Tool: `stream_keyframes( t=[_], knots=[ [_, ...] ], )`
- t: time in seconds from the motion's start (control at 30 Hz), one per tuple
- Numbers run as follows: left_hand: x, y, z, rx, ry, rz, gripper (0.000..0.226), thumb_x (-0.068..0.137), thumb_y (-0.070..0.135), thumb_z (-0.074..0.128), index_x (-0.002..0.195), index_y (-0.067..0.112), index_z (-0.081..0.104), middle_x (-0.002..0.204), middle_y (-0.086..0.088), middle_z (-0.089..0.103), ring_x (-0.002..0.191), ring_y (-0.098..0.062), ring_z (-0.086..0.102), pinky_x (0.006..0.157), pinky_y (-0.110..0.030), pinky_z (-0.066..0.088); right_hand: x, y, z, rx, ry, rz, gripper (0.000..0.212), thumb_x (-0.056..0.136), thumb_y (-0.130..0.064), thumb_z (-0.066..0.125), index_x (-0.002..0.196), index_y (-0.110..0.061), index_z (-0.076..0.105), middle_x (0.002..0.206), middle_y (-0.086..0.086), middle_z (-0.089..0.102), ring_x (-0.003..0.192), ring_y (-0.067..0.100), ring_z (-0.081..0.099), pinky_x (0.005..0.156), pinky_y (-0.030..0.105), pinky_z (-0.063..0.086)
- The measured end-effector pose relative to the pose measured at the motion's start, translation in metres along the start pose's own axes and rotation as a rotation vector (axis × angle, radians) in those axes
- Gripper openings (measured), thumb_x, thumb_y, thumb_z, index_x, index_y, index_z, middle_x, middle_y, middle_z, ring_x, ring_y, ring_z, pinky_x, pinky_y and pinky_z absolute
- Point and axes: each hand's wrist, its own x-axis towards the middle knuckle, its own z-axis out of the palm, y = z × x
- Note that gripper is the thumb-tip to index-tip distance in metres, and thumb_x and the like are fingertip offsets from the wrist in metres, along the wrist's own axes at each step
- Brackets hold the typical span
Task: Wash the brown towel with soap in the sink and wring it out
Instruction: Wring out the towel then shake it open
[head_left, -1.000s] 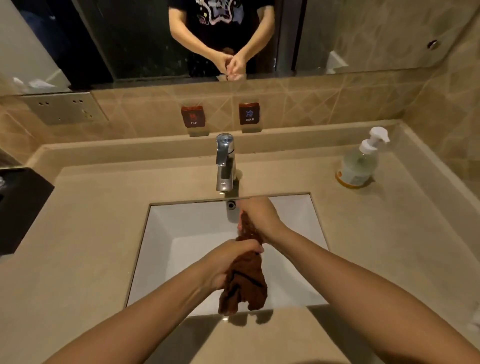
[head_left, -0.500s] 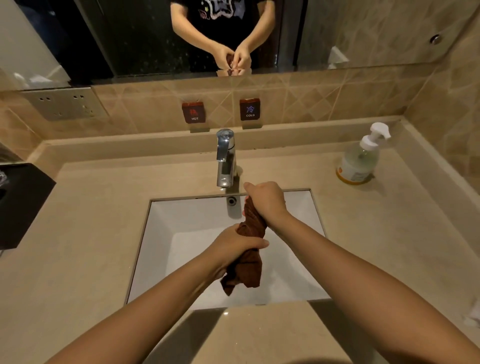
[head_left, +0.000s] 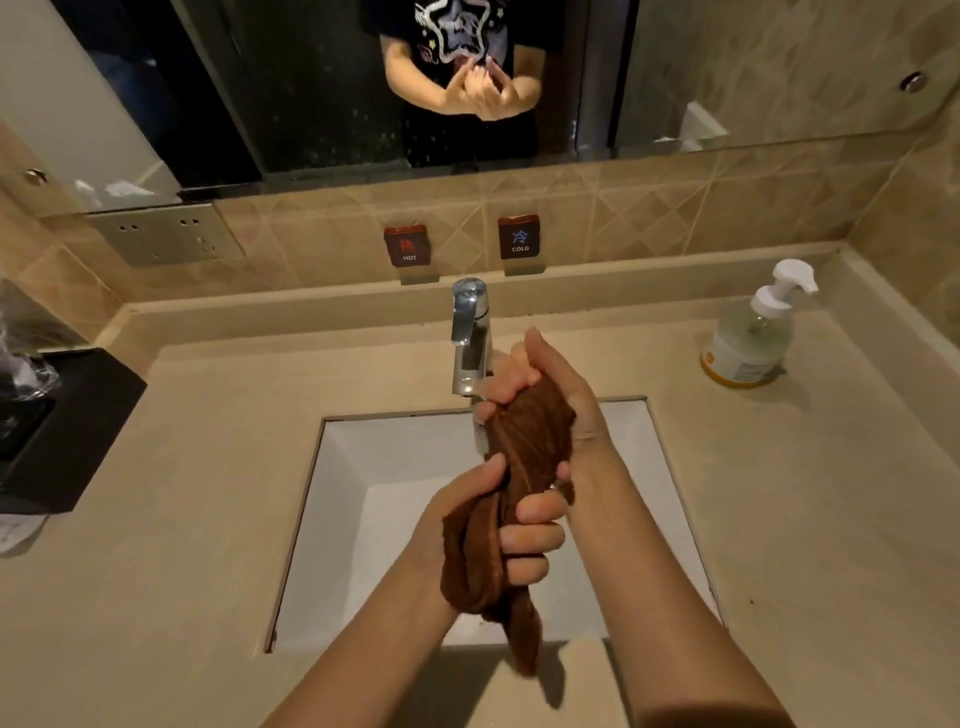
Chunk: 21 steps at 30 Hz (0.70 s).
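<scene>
The brown towel (head_left: 524, 447) is twisted into a thick rope above the white rectangular sink (head_left: 337, 519). My right hand (head_left: 540, 379) grips its upper end, close to the chrome faucet (head_left: 470, 338). My left hand (head_left: 498, 530) is clenched around its lower part, palm turned up. A loose tail of the towel hangs below my left hand, over the sink's front rim. A soap pump bottle (head_left: 753, 338) stands on the counter at the back right, apart from both hands.
The beige counter (head_left: 208, 467) surrounds the sink. A black box (head_left: 57, 431) sits at the left edge. Hot and cold tags (head_left: 408, 245) are on the tiled wall behind the faucet, with a socket plate (head_left: 161, 234) to the left. The mirror above reflects a person's hands.
Both hands have risen with the towel, and my wrists have rotated so the palms face up. The towel is twisted tighter. The camera has moved closer.
</scene>
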Motion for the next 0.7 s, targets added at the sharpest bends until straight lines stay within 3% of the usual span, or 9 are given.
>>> stream_keyframes(
  t=[0.07,0.13,0.2,0.27,0.5,0.63,0.7],
  knots=[
    [-0.007,0.011,0.006,0.273,0.231,-0.042,0.047,0.071,0.02,0.078,0.106,0.008,0.049,0.072,-0.003,0.058,0.058,-0.01,0.054,0.053,-0.02,0.046,-0.001,-0.009,-0.003,-0.197,0.243,0.043,0.042,0.076,-0.032,0.067,0.041,-0.015,0.051,0.044,0.001,0.052,0.044,0.016,0.055,0.056,0.028,0.05],
    [-0.009,0.022,0.009,0.612,0.545,-0.044,0.036,0.061,0.01,0.078,0.091,0.008,0.059,0.064,-0.002,0.056,0.055,-0.011,0.055,0.053,-0.022,0.049,0.004,-0.012,-0.007,-0.368,0.395,0.075,0.043,0.081,-0.022,0.065,0.042,-0.013,0.051,0.044,0.005,0.05,0.043,0.019,0.052,0.054,0.03,0.05],
    [-0.002,0.028,0.011,0.848,0.731,-0.077,0.02,0.066,0.01,0.072,0.083,0.008,0.061,0.065,-0.003,0.057,0.056,-0.012,0.056,0.06,-0.024,0.05,0.009,-0.012,-0.009,-0.433,0.485,0.116,0.043,0.084,-0.015,0.063,0.042,-0.011,0.053,0.044,0.006,0.049,0.042,0.02,0.05,0.05,0.029,0.051],
    [0.007,0.029,0.006,0.94,0.864,-0.098,0.011,0.075,0.011,0.072,0.077,0.008,0.061,0.064,-0.003,0.059,0.055,-0.011,0.058,0.061,-0.023,0.051,0.013,-0.012,-0.012,-0.555,0.553,0.147,0.037,0.084,-0.013,0.063,0.048,-0.007,0.055,0.043,0.007,0.051,0.043,0.021,0.053,0.05,0.029,0.052],
    [0.025,0.021,-0.026,0.83,1.041,-0.049,0.016,0.078,0.005,0.064,0.064,0.007,0.058,0.058,-0.005,0.056,0.042,-0.012,0.053,0.046,-0.019,0.045,0.027,-0.006,-0.019,-0.942,0.673,0.211,0.012,0.086,-0.01,0.055,0.081,0.001,0.057,0.06,0.013,0.058,0.048,0.019,0.059,0.04,0.018,0.046],
    [0.03,0.015,-0.041,0.823,1.106,-0.033,0.009,0.075,0.004,0.064,0.071,0.004,0.056,0.061,-0.009,0.054,0.046,-0.017,0.054,0.053,-0.024,0.047,0.035,0.002,-0.019,-1.2,0.707,0.235,0.009,0.085,-0.006,0.05,0.076,-0.005,0.05,0.056,0.008,0.054,0.043,0.014,0.052,0.03,0.01,0.034],
    [0.031,0.013,-0.048,0.851,1.128,-0.023,0.01,0.074,0.003,0.063,0.074,0.004,0.053,0.06,-0.01,0.053,0.046,-0.019,0.053,0.055,-0.026,0.046,0.038,0.009,-0.02,-1.347,0.667,0.249,0.014,0.085,-0.007,0.047,0.072,-0.006,0.051,0.055,0.007,0.055,0.043,0.013,0.052,0.033,0.012,0.036]
  ],
)
